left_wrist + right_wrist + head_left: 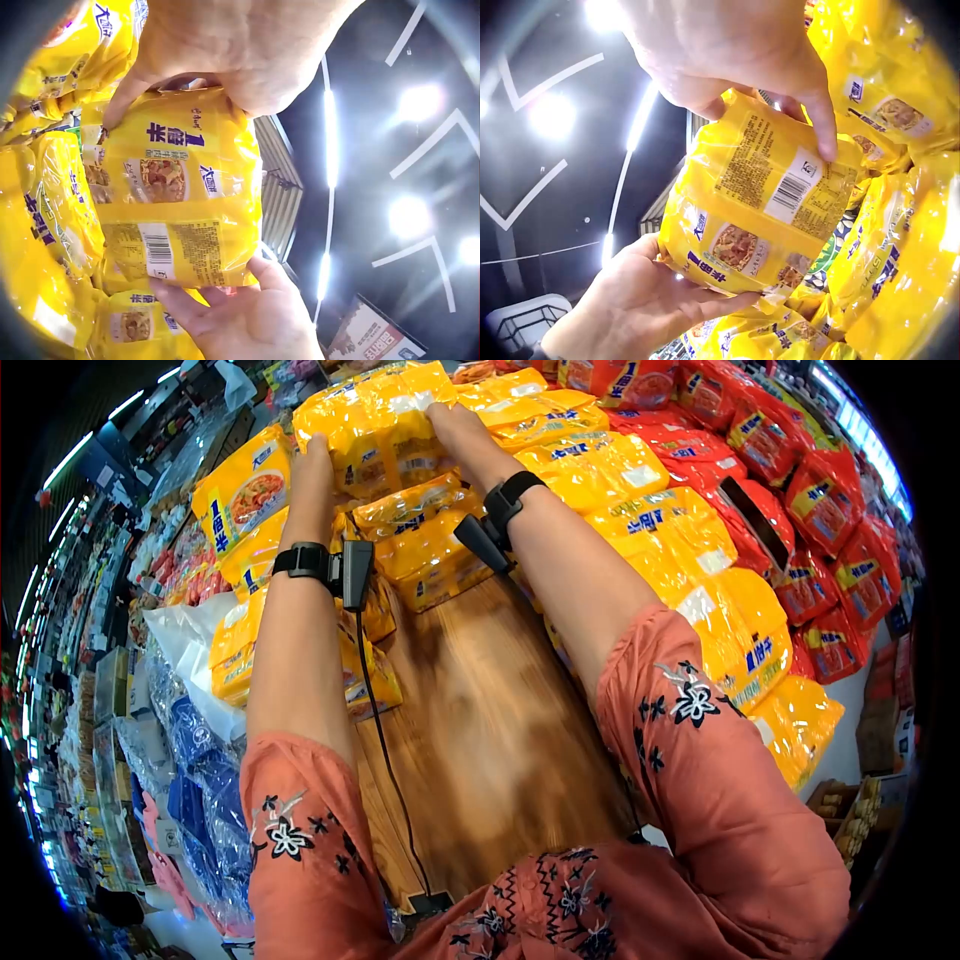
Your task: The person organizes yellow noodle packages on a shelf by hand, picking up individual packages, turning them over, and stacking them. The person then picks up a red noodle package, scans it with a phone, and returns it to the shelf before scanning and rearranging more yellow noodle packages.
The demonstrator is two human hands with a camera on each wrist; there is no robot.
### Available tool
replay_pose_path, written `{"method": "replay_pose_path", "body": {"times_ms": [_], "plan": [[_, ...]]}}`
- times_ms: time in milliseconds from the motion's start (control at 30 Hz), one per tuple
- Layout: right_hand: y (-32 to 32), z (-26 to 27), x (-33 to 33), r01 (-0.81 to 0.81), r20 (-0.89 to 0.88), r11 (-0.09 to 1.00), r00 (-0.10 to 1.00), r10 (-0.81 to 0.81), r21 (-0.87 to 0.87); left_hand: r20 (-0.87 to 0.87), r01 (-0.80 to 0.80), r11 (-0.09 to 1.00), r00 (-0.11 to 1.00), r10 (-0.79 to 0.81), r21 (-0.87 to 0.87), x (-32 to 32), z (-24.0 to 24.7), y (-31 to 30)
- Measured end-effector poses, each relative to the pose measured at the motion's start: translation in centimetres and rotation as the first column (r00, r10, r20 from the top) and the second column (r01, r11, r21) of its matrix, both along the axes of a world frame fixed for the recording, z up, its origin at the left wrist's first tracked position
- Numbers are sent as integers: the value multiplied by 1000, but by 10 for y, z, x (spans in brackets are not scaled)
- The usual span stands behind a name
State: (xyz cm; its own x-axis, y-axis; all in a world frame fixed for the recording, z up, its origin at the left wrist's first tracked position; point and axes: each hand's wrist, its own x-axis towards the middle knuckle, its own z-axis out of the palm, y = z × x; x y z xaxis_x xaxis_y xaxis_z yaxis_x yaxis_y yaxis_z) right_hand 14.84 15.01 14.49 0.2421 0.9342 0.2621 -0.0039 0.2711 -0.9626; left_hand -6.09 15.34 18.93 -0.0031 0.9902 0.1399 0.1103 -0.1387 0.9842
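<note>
Between both hands is a yellow instant noodle multipack (pixel 375 425), at the far end of the wooden tabletop. My left hand (pixel 314 460) grips its left end and my right hand (pixel 456 428) its right end. In the left wrist view, the multipack (pixel 180 187) shows a noodle bowl picture and a barcode, with the left thumb along its edge. The right wrist view shows the right hand (pixel 742 60) bent over one end of it and the left hand (pixel 630 300) around the other. More yellow noodle multipacks (pixel 425 555) lie just below it.
Yellow multipacks (pixel 640 530) are stacked along the right side, with red noodle multipacks (pixel 800 510) beyond them. One yellow multipack (pixel 245 490) stands left of the left hand. Bare wooden tabletop (pixel 480 710) lies between the forearms. Blue items in clear plastic (pixel 195 760) are at the left.
</note>
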Motion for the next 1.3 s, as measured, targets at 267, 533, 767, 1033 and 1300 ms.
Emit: {"method": "replay_pose_path", "body": {"times_ms": [267,533,767,1033,1300], "plan": [[26,-35,-6,78,-35,996,996,-79,-45,-452,71,981,892,19,181,-5,-77,93],[77,-85,-7,79,-60,996,995,-82,-44,-417,-102,994,902,113,49,-4,-114,135],[71,-85,-4,59,9,997,998,-59,-46,-545,-107,978,817,189,178,5,-107,97],[82,-98,-9,166,56,985,985,-163,-41,-345,-193,974,928,142,-118,19,-99,88],[24,-80,-32,359,136,932,927,-349,-53,-263,-233,972,937,230,21,30,-58,34]]}}
